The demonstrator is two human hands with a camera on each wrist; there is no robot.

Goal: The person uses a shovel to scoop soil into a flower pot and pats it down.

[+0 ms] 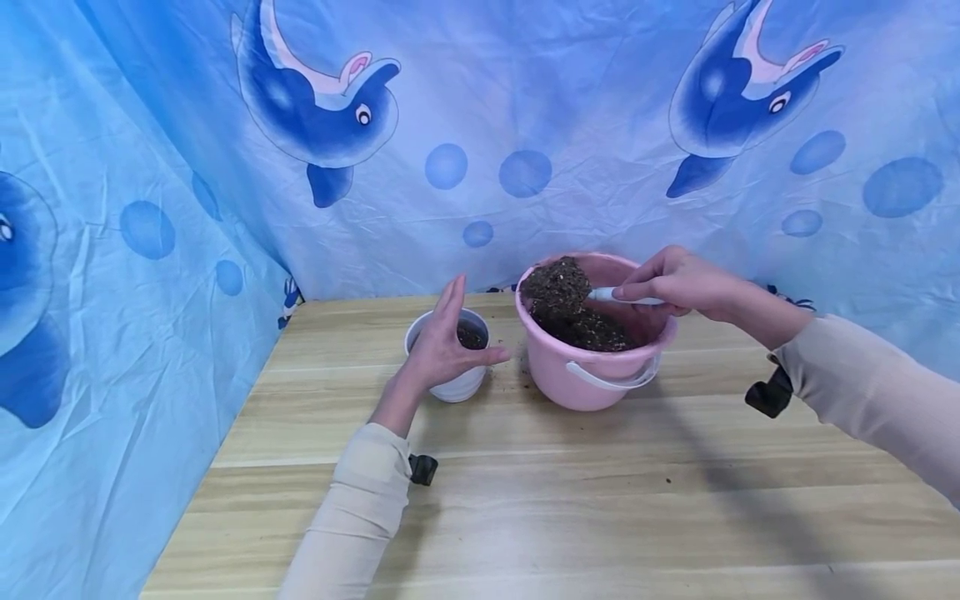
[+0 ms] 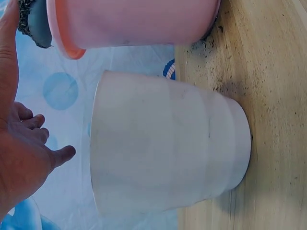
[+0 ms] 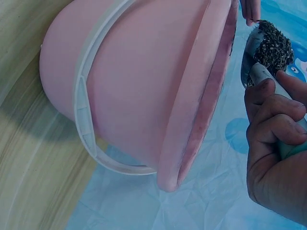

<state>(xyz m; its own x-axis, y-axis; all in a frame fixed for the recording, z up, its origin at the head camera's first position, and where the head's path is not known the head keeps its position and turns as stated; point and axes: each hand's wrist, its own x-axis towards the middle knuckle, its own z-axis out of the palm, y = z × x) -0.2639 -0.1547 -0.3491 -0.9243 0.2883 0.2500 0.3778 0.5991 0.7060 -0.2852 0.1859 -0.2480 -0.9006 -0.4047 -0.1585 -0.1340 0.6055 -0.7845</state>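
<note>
My right hand [image 1: 678,282] grips the pale handle of a trowel [image 3: 261,73] over a pink bucket [image 1: 581,379]. Dark soil [image 1: 558,283] is heaped on the trowel's blade, above the bucket's left side. More soil [image 1: 600,332] lies inside the bucket, whose white handle [image 1: 615,383] hangs down in front. To the left stands a white pot [image 2: 163,143] upright on the table, with dark soil [image 1: 471,336] in it. My left hand [image 1: 447,346] is held over the pot's rim, thumb and fingers spread apart, holding nothing.
The wooden table [image 1: 540,517] carries soil crumbs [image 2: 230,88] between pot and bucket. Behind it and at the left hangs a blue curtain [image 1: 465,100] printed with dolphins. The bucket stands close to the curtain at the table's back edge.
</note>
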